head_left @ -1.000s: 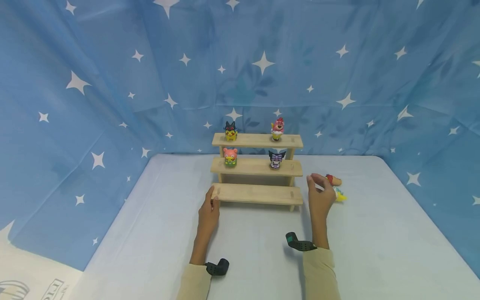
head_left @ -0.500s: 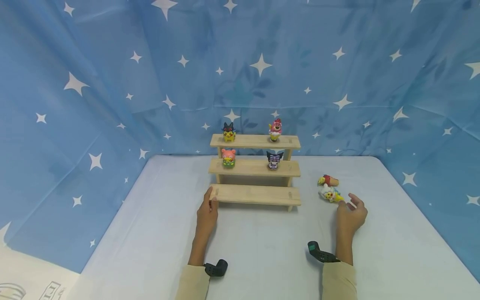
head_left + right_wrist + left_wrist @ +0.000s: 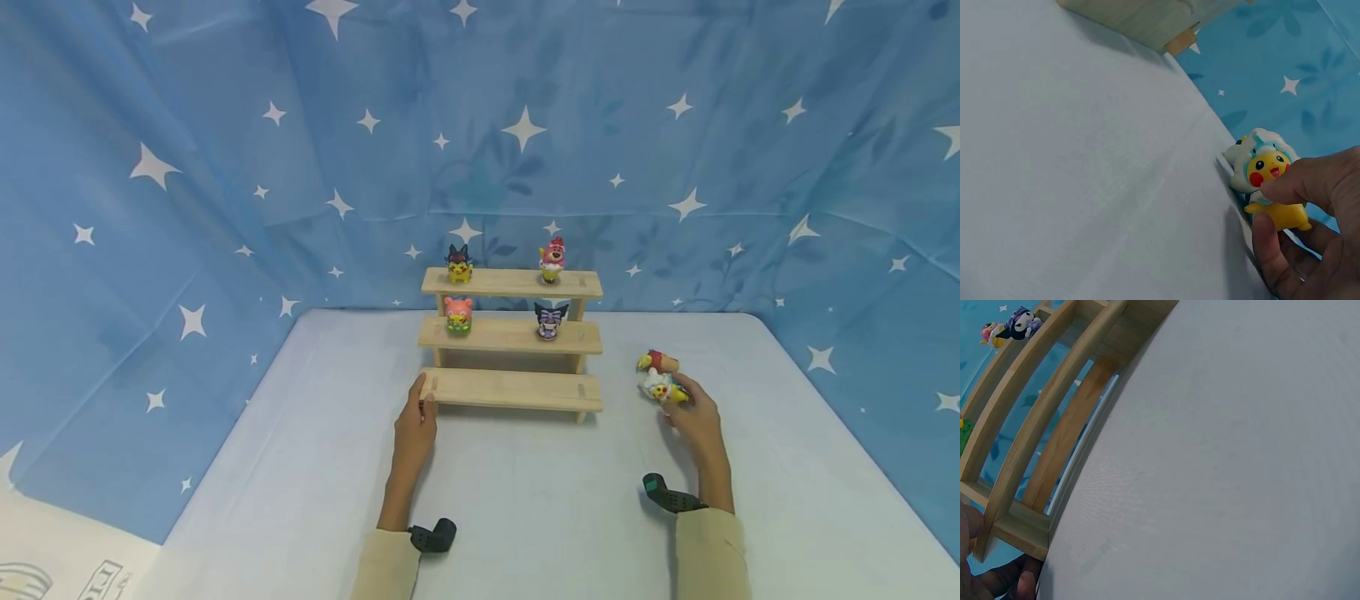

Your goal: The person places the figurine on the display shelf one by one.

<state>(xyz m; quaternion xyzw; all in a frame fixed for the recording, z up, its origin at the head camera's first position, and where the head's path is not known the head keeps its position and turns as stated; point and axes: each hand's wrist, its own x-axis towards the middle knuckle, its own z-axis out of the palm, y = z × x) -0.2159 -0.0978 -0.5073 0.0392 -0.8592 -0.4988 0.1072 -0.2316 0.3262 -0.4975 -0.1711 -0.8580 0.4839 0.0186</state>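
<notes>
White table [image 3: 525,500], white-hooded yellow figurine [image 3: 1267,164]

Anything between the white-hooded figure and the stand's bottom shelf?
Only a bare stretch of white table surface lies between the white-hooded figure and the bottom shelf, seen in the head view.

Smooth plastic, grained wood, matt cloth.
In the right hand [image 3: 699,423], the rounded white-and-yellow figurine [image 3: 1265,161] looks like smooth plastic with a soft sheen; at the left hand [image 3: 415,433], the pale three-tier stand [image 3: 510,388] is smooth, matt, grained wood. Beneath both hands, the white tabletop covering [image 3: 540,508] looks like matt, lightly creased cloth; beyond them, the blue star-printed backdrop [image 3: 397,175] looks like creased cloth.
</notes>
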